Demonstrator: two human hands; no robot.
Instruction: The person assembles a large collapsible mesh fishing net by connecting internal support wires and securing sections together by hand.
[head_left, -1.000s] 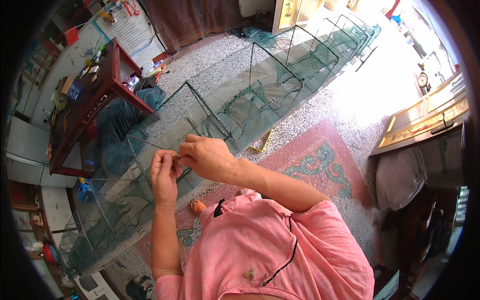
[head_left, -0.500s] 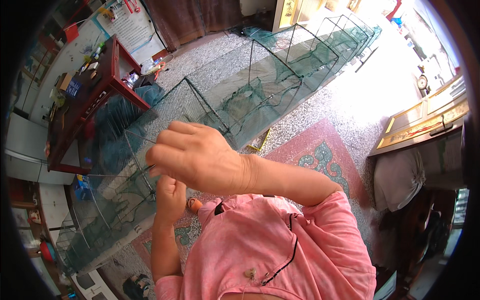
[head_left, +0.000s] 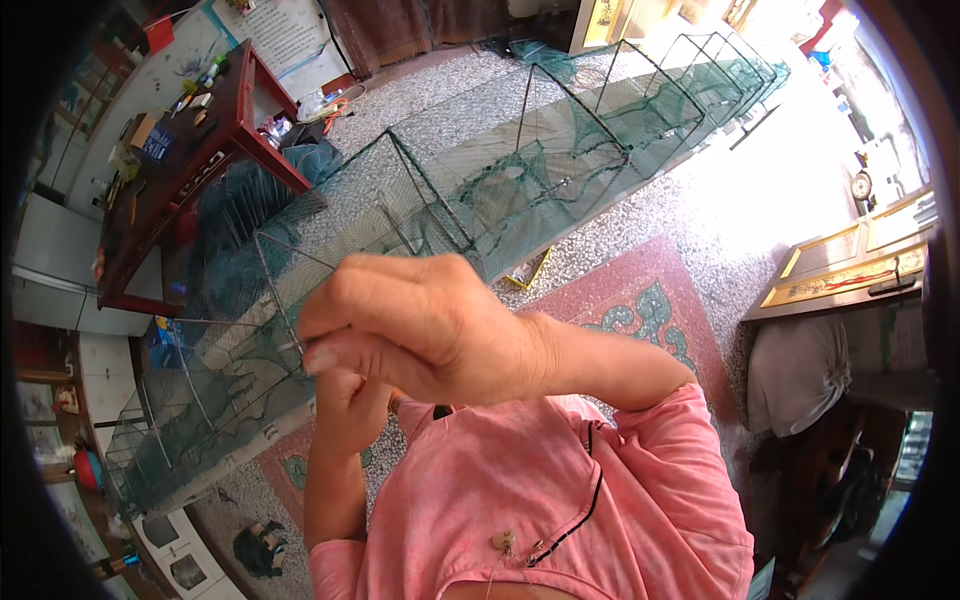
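Note:
A long green net trap (head_left: 500, 195), stretched over dark square wire frames, runs from the lower left to the far upper right. Above its near left part, my right hand (head_left: 425, 325) is closed, thumb pressed to the curled fingers. Just below and behind it is my left hand (head_left: 350, 415), also closed, its fingertips partly covered by the right hand. Whatever the two hands pinch is hidden or too thin to make out. A dark frame bar and netting lie beyond the knuckles.
At the left stands a red wooden table (head_left: 245, 120) with small items on it, and bundled dark netting (head_left: 250, 195) lies beside it. A yellow-edged object (head_left: 530, 270) rests on the speckled floor by the trap. A pale sack (head_left: 800, 370) sits at the right.
My right hand has turned and lowered slightly, its thumb now showing along the front. The left hand has shifted a little right and down. The view has tilted slightly.

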